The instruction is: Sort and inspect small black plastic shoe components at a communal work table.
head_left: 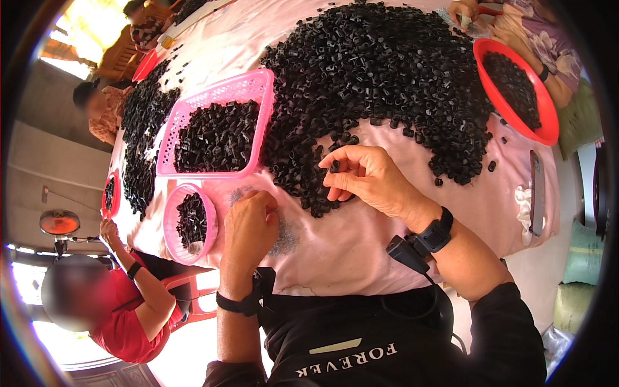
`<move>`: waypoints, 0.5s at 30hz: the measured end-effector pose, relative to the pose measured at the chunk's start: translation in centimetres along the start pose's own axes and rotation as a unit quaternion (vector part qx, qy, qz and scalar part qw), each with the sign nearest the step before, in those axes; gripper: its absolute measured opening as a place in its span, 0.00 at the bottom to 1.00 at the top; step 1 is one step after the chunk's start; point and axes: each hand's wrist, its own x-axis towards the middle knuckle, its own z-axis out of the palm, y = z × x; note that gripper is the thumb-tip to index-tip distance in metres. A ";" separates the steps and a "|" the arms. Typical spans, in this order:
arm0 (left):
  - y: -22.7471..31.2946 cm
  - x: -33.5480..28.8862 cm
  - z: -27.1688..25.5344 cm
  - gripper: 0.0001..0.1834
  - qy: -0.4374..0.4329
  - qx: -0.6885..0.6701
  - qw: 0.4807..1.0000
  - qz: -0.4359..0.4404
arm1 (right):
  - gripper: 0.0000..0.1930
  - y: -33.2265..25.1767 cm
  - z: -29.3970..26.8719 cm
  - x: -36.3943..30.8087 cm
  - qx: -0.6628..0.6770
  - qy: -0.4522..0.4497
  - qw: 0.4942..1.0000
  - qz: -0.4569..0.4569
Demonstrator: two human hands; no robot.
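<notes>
Between the thumb and fingertips of my right hand (pixel 371 177) is a small black plastic cap (pixel 334 166), held at the near edge of a large pile of similar black caps (pixel 374 64). My left hand (pixel 250 226) is closed, back of the hand up, over the cloth; whatever its fingers hold is hidden beneath it. Just left of that hand stands a round pink basket (pixel 210 216) part-filled with black pieces. Beyond it is a rectangular pink basket (pixel 265 97), also holding many black pieces.
A pink cloth (pixel 335 251) covers the table. At the right are a red tray (pixel 548 126) of black pieces, a dark phone-like slab (pixel 536 193) and crumpled white tissue (pixel 523 209). A person in red (pixel 138 316) sits at the left; other people work around the table.
</notes>
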 end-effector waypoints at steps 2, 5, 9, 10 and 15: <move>0.0 -0.1 0.1 0.07 -0.003 0.019 1.000 0.007 | 0.10 -0.2 0.2 0.0 0.006 0.007 1.000 0.011; 0.5 -0.3 0.3 0.08 0.044 0.012 0.996 0.072 | 0.10 -0.4 0.2 0.0 0.000 0.010 1.000 0.027; 3.2 0.2 0.2 0.08 0.040 -0.131 0.989 0.058 | 0.10 0.6 0.1 -0.2 0.003 0.002 1.000 0.027; 3.9 0.4 0.2 0.08 0.053 -0.187 0.979 0.064 | 0.10 0.6 0.1 -0.2 0.003 0.002 1.000 0.026; 6.7 1.5 0.6 0.09 0.108 -0.226 0.959 0.135 | 0.08 0.8 0.2 -0.2 -0.028 -0.016 0.999 0.014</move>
